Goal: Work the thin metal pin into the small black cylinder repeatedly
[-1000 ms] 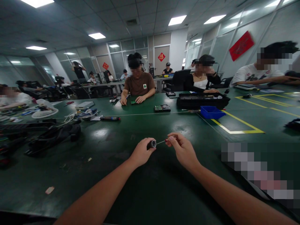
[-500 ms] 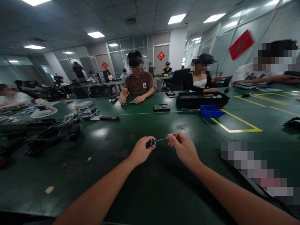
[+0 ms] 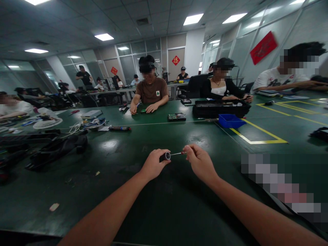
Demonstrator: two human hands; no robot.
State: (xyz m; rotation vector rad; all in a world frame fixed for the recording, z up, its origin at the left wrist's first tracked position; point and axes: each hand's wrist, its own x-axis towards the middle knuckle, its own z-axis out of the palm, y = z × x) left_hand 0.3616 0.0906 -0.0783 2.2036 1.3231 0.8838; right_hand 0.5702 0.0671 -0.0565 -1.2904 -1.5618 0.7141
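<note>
My left hand (image 3: 156, 163) is closed around a short black cylinder (image 3: 167, 156) with a pale ring at its open end, which faces toward me and slightly right. My right hand (image 3: 198, 157) pinches the red handle of a screwdriver (image 3: 176, 153). Its thin metal shaft points left, and the tip meets the cylinder's rim; whether it sits on a screw is too small to tell. Both hands are held above the green table (image 3: 153, 212), and my fingers hide most of the handle and the cylinder's far side.
Beyond my hands lie a hard drive (image 3: 176, 117), a blue bin (image 3: 230, 121) and a long black tray (image 3: 221, 108). Black parts (image 3: 58, 150) and a cable pile (image 3: 94, 123) are at left. A co-worker (image 3: 152, 90) sits opposite, hands on a green board.
My right hand has shifted very slightly right and its fingers have turned a little on the screwdriver handle. My left hand and the cylinder stay almost in place.
</note>
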